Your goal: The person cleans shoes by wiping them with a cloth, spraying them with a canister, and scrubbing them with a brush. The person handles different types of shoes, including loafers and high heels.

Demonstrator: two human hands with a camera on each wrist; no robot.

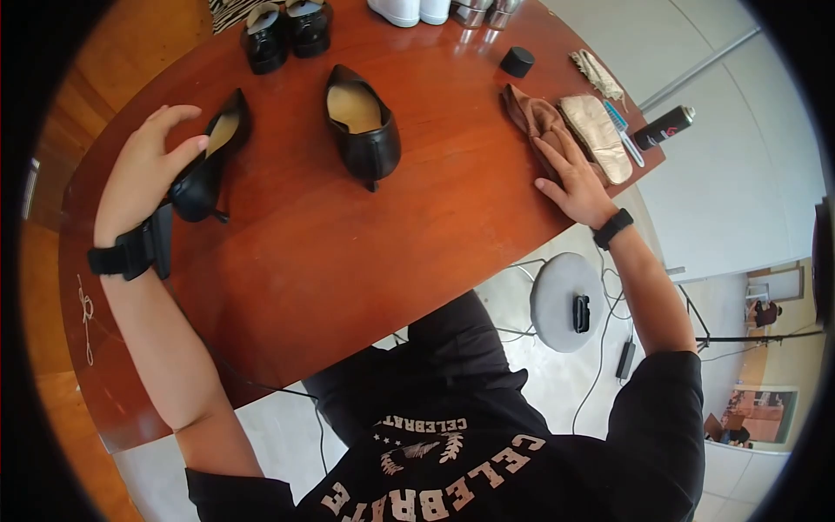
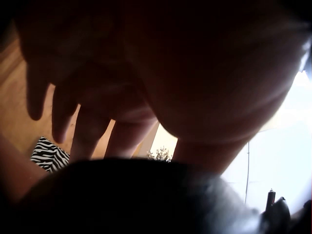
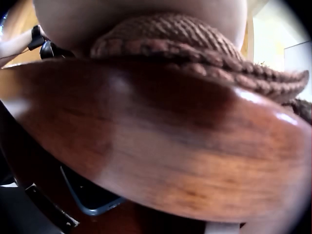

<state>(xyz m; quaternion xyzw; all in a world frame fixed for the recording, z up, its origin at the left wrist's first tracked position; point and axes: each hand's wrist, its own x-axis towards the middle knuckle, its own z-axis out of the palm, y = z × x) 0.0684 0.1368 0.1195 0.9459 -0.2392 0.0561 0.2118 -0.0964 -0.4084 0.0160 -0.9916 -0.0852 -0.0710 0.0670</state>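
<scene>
My left hand is at the left side of a black high-heeled shoe, its thumb reaching over the shoe's opening. In the left wrist view the fingers are spread and fairly straight, above a dark, blurred shape. A matching black high-heeled shoe stands to the right with its toe pointing away. My right hand rests with extended fingers on a crumpled brown cloth. Seen from the right wrist, this cloth has a coarse knitted texture and lies by the table edge.
Black loafers, white shoes and shiny containers line the far edge of the wooden table. At right are a black cap, a gold pad, a blue-bristled brush and a black spray can.
</scene>
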